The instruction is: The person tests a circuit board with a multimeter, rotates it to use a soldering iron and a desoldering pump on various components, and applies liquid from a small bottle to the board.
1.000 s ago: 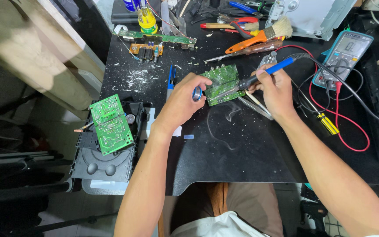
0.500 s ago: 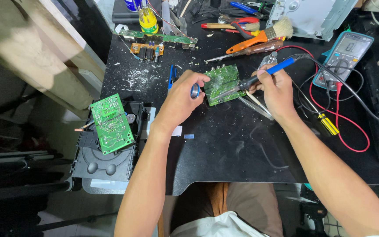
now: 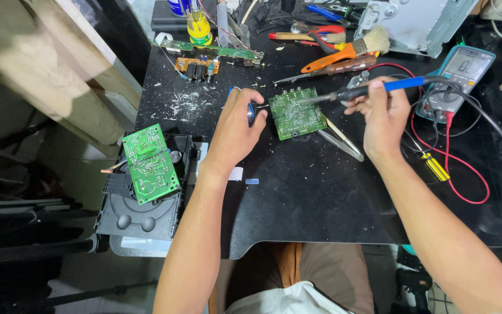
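Steadily now: keep the left hand point(image 3: 235, 131), clenched on a small blue-handled tool point(image 3: 251, 111), braced just beside the green circuit board point(image 3: 296, 113) lying flat near the table's point(image 3: 297, 197) far edge, and bring only the tip of the blue-handled soldering iron point(image 3: 373, 88), grasped in the right hand point(image 3: 382, 113), onto 1 joint at a time. Against 0.5 s back, board now flat and not propped, hands drawn apart, iron lifted higher.

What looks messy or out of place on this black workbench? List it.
Pale crumbs and shavings lie scattered on the black workbench beyond the left hand. A green circuit board lies tilted atop a black plastic chassis overhanging the edge.
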